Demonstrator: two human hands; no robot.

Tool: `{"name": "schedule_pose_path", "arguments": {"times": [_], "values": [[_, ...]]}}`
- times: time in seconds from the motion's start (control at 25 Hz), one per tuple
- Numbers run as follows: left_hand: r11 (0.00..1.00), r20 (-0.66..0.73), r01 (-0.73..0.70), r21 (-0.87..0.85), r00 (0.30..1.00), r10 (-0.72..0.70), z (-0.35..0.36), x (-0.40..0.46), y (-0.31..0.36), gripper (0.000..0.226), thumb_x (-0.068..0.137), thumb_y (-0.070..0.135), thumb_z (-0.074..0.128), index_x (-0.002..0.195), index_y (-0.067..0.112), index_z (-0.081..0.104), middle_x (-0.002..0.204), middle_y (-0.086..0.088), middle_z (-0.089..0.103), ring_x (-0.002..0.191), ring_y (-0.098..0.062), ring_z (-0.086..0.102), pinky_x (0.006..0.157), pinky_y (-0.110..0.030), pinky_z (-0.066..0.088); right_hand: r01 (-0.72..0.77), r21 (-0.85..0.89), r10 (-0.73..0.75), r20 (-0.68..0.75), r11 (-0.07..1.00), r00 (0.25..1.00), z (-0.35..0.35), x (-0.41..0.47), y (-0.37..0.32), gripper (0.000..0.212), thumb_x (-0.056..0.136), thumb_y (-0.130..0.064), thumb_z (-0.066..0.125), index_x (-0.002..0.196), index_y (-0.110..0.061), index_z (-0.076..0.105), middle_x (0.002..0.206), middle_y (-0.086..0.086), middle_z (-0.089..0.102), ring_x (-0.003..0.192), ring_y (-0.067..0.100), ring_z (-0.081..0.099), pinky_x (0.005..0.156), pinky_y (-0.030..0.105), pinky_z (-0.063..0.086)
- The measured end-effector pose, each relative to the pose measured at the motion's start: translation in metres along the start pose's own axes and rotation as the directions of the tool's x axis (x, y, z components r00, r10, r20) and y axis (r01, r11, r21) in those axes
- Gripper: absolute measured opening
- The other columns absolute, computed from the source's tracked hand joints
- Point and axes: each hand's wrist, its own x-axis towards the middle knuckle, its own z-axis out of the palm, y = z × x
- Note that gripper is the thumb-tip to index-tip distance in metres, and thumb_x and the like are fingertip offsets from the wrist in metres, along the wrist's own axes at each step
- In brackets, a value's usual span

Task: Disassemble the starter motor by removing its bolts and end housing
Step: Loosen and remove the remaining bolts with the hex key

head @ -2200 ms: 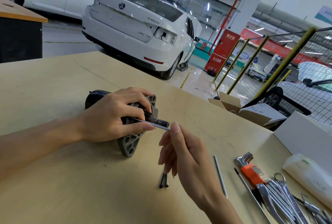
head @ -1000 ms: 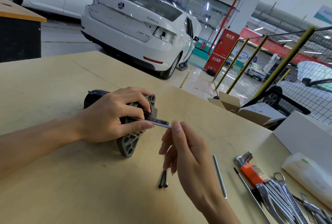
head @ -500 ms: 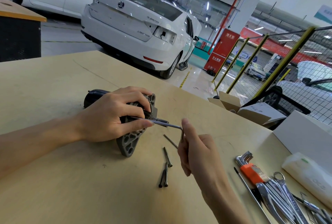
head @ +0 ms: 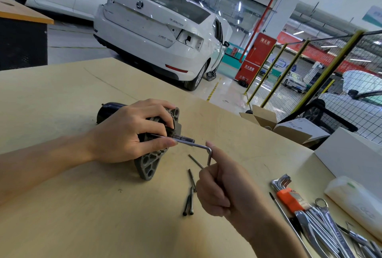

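The starter motor [head: 147, 164], with a black body and a grey cast end housing, lies on its side on the wooden table [head: 62, 216]. My left hand [head: 128, 133] grips it from above, fingers curled over the housing. An L-shaped hex key [head: 198, 147] runs from the housing toward the right. My right hand [head: 223, 187] holds the key's short bent end, thumb raised beside the bend. Several long loose bolts [head: 191, 193] lie on the table just left of my right hand.
A hex key set in an orange holder [head: 287, 195] and several wrenches [head: 322, 228] lie at the right. A thin rod [head: 283, 214] lies beside them. A white wrapped bundle [head: 355, 206], a white box [head: 351, 154] and an open cardboard box [head: 279, 123] stand near the right edge.
My right hand turned over, from fingers pointing down at the key's shaft to a fist around its bent end. More loose bolts show on the table. The left hand has not moved.
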Motion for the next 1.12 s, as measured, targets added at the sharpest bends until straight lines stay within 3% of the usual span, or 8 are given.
{"name": "schedule_pose_path", "arguments": {"times": [0.36,0.64,1.12], "values": [[1.000,0.000,0.012,0.000,1.000,-0.012,0.0002,0.0001,0.0003,0.029,0.092,0.039,0.059,0.081,0.017,0.075,0.107,0.005,0.067,0.132,-0.015,0.051,0.103,-0.043,0.047,0.034,0.269,-0.078,0.155,0.963,0.985,0.0010,0.0030,-0.0014,0.067,0.093,-0.051,0.038,0.039,-0.012,0.043,0.038,0.000,0.023,0.034,0.012,0.023,0.037,0.021,0.016],[1.000,0.002,0.005,0.011,1.000,-0.005,0.0003,0.0000,0.0003,0.029,0.092,0.039,0.060,0.081,0.016,0.075,0.108,0.004,0.067,0.132,-0.018,0.051,0.101,-0.047,0.049,0.004,0.320,-0.060,0.165,0.947,0.984,-0.0015,0.0082,0.0026,0.068,0.097,-0.049,0.032,0.048,-0.008,0.056,0.040,-0.002,0.028,0.033,0.009,0.026,0.036,0.019,0.016],[1.000,0.004,0.011,0.004,1.000,-0.011,-0.0002,0.0010,0.0017,0.031,0.092,0.040,0.059,0.080,0.016,0.075,0.107,0.003,0.067,0.131,-0.018,0.051,0.102,-0.043,0.047,-0.071,0.284,0.028,0.153,0.956,0.988,-0.0004,0.0085,0.0026,0.066,0.094,-0.051,0.037,0.050,-0.007,0.059,0.041,-0.003,0.029,0.034,0.009,0.026,0.035,0.017,0.018]]}}
